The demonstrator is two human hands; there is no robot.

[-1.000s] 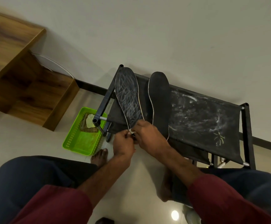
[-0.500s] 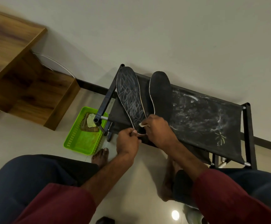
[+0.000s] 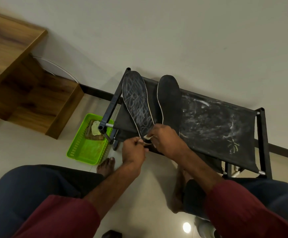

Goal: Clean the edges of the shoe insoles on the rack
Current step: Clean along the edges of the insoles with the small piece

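Note:
Two dark insoles lie side by side on the black fabric rack (image 3: 213, 127). The left insole (image 3: 137, 102) carries white scribble marks and a pale rim; the right insole (image 3: 170, 98) is plain black. My left hand (image 3: 133, 150) pinches the heel end of the left insole. My right hand (image 3: 165, 138) pinches a small pale wipe (image 3: 147, 136) against that heel's edge. The heel tip itself is hidden by my fingers.
A green plastic basket (image 3: 81, 148) holding a brush and a cloth sits on the floor left of the rack. A wooden shelf unit (image 3: 28, 90) stands further left. My bare feet and knees are below the rack, and the wall runs behind it.
My right hand moved with the wipe from the heel tip round onto the insole's right side. My left hand shifted its pinch slightly at the heel. The camera moved a little.

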